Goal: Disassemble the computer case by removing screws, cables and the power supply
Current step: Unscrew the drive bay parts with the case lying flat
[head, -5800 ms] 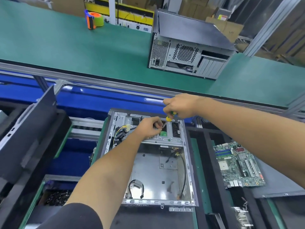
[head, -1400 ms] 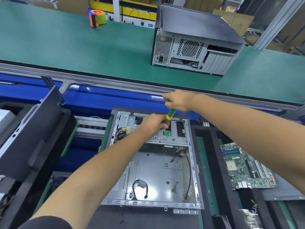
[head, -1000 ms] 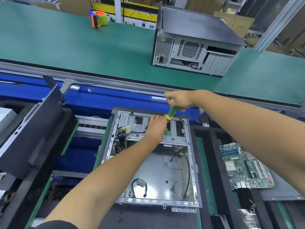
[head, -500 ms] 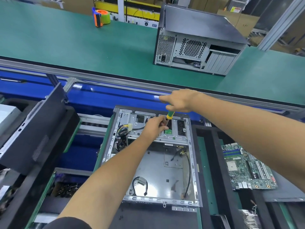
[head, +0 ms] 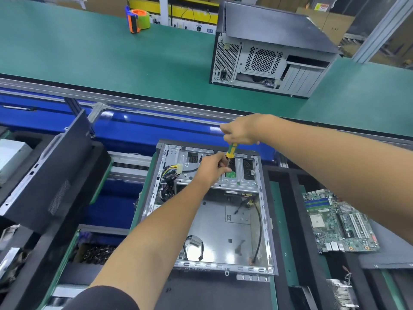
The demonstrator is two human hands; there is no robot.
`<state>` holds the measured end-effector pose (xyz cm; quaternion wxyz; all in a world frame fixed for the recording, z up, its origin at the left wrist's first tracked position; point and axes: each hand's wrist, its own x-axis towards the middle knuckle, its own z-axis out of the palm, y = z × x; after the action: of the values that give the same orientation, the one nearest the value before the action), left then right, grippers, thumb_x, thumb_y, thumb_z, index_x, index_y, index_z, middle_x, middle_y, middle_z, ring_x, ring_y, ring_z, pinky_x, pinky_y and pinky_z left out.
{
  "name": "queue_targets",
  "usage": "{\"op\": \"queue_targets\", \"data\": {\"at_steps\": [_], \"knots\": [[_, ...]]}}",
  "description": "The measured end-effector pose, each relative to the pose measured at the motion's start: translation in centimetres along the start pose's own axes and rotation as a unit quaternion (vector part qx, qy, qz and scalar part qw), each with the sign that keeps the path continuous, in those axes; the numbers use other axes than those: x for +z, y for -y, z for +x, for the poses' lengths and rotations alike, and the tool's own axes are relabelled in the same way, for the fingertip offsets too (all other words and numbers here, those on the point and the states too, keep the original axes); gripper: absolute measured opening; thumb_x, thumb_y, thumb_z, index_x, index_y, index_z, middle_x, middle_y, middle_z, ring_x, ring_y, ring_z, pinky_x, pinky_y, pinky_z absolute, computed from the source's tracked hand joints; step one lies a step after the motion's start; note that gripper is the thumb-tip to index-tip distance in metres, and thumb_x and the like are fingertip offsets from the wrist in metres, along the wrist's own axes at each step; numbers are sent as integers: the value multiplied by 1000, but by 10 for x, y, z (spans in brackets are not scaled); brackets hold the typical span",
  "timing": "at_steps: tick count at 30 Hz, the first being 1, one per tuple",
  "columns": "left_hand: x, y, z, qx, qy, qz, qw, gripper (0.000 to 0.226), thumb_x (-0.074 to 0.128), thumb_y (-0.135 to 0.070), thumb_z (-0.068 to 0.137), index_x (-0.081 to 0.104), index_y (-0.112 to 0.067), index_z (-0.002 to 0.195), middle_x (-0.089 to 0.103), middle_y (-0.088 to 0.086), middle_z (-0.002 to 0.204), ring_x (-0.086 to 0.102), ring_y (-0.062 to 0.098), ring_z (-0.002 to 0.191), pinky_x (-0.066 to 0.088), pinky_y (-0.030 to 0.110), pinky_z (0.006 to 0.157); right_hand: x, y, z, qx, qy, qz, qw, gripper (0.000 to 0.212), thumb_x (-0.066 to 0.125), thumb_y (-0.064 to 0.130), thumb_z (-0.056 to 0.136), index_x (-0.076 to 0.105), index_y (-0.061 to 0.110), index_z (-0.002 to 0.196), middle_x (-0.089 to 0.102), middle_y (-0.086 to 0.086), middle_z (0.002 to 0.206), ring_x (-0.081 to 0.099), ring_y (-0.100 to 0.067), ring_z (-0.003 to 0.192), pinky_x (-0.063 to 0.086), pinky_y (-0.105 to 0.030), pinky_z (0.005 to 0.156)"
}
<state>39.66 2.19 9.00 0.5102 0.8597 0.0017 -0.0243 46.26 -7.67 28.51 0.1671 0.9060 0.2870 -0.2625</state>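
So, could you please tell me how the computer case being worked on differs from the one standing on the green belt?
The near case lies flat with its side open, interior and cables exposed; the far case stands on the green belt with its dark panel on, though that panel looks slightly ajar. Both hands are at the near case, the right hand holding a screwdriver; nobody touches the far one. Both have bare metal frames.

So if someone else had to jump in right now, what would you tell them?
Right hand grips the screwdriver handle from above. Left hand pinches its shaft, steadying the tip at the drive bracket in the open case.
Done: side panel off; a motherboard lies to the right.
Left: this screw, the cable bundle at the case's left side, loose black cables on its floor. I can't see the power supply.
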Motion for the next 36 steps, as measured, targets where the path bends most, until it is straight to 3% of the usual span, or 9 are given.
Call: {"op": "queue_targets", "data": {"at_steps": [3,8,11,14,18,21,24,30,36], "knots": [[0,0,1,0,-4,-4,1000,21,83,-10,84,64,-6,91,68,11,80,54,13,55,47,18,51,0,4,4,-49,14,5,999,5,43,18,101,47,17,99,57,-12,99,51,-27,71,41,-35,59],[1,3,1,3,-10,-7,1000,23,83,-9,84,62,-8,91,68,12,79,55,15,57,48,21,56,5,0,0,-95,-43,65,992,27,53,-5,85,63,15,98,49,-9,104,52,-27,89,48,-44,74],[1,3,1,0,-8,-12,1000,24,84,-10,84,60,-11,89,68,8,77,55,14,55,51,24,55,4,-4,1,-56,-29,67,996,23,56,13,93,50,17,115,57,-17,103,51,-28,79,43,-43,70],[1,2,1,-1,-9,-9,1000,24,84,-12,84,61,-10,90,68,8,77,57,16,55,53,26,53,6,-7,0,-14,-49,-98,994,15,32,37,107,38,23,105,46,-5,83,44,-20,68,35,-37,59],[2,3,2,-8,-12,-13,1000,24,85,-10,83,63,-6,92,69,13,79,56,15,52,52,25,49,4,-5,2,-47,-57,-123,990,11,36,30,104,44,27,111,49,3,85,51,-23,80,32,-33,58],[2,3,2,-4,-18,-9,1000,24,85,-9,82,63,-5,90,69,12,75,55,9,51,46,16,51,6,-1,-1,-97,-106,-31,989,34,53,15,92,53,35,120,49,2,103,54,-25,93,40,-35,62],[2,3,2,-5,-16,-5,1000,24,85,-10,82,64,-5,92,69,11,76,59,15,60,46,13,54,12,7,0,-89,-100,-40,990,40,55,16,91,47,33,126,50,2,107,52,-21,84,40,-35,61],[2,4,3,-7,-9,4,1000,22,84,-13,84,62,-11,88,68,10,79,55,13,52,45,16,48,8,20,6,-24,-111,-163,980,38,21,38,107,42,22,134,44,-4,76,45,-21,66,30,-34,55],[1,4,4,-4,-13,7,1000,23,86,-13,82,64,-10,88,70,9,78,59,14,61,51,24,60,7,12,6,-57,-52,46,996,36,52,7,87,49,28,115,56,-10,107,47,-21,67,32,-33,54]]}}
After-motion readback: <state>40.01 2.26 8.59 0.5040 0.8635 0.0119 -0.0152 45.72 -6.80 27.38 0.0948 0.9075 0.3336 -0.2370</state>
